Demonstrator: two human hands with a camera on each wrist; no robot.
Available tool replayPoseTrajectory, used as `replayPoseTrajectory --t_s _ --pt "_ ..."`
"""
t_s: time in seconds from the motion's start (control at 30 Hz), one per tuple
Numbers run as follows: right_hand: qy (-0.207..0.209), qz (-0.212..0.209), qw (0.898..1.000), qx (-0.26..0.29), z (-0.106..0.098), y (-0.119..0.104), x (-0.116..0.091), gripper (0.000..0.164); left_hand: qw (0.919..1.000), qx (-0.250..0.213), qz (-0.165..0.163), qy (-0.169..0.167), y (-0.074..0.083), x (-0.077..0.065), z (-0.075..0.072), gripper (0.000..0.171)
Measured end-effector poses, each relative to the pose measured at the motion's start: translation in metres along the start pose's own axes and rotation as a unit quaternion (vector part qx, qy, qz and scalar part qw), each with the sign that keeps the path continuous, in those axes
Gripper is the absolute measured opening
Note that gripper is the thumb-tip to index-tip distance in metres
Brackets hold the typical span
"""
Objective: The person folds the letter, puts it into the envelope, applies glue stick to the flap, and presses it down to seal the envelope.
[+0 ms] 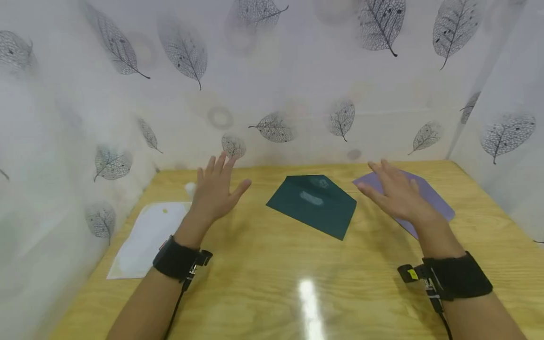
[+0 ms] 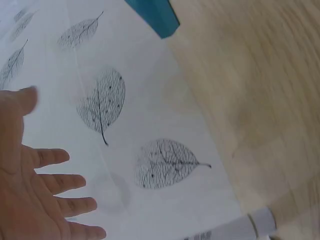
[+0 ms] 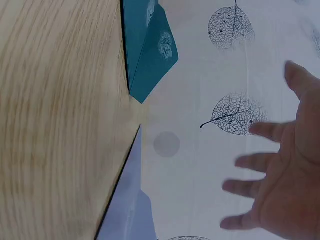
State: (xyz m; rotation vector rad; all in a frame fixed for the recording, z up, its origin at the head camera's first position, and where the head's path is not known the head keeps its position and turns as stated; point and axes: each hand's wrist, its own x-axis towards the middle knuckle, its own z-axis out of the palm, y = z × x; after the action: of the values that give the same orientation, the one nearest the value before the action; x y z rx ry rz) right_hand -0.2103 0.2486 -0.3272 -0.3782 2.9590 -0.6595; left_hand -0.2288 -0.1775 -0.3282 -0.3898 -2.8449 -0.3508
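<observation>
1. I see left hand (image 1: 214,192) and right hand (image 1: 398,196) empty, fingers apart.
2. Green envelope (image 1: 316,208) lies near the bench's (image 1: 255,288) far edge, purple envelope (image 1: 431,194) toward its far right corner.
3. I'd keep any touch light, avoiding creases.

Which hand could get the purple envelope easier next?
Probably the right hand: it holds nothing and overlaps the purple envelope in the head view. The left hand is farther away, on the green envelope's other side.

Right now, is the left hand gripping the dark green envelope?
No, the left hand is spread and empty, while the dark green envelope lies apart from it on the table.
</observation>
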Motion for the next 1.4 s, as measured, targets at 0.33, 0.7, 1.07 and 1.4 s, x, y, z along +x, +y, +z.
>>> replayPoseTrajectory --t_s 0.33,0.7,1.07,1.4 --pt "-0.065 -0.128 0.989 0.024 0.021 -0.004 0.013 0.062 0.9975 -0.030 -0.060 -0.022 -0.051 -0.014 -0.048 0.058" --pt "-0.105 -0.146 0.982 -0.064 0.040 -0.014 0.023 0.055 0.9849 -0.011 -0.160 -0.065 -0.066 -0.025 -0.055 0.053" --pt "-0.176 -0.116 0.974 -0.084 0.065 -0.024 0.024 0.069 0.9621 0.045 -0.218 -0.158 -0.133 -0.062 -0.048 0.065" --pt "-0.166 -0.141 0.969 -0.114 0.061 -0.020 0.017 0.063 0.9503 0.031 -0.202 -0.235 -0.165 -0.084 -0.036 0.109"
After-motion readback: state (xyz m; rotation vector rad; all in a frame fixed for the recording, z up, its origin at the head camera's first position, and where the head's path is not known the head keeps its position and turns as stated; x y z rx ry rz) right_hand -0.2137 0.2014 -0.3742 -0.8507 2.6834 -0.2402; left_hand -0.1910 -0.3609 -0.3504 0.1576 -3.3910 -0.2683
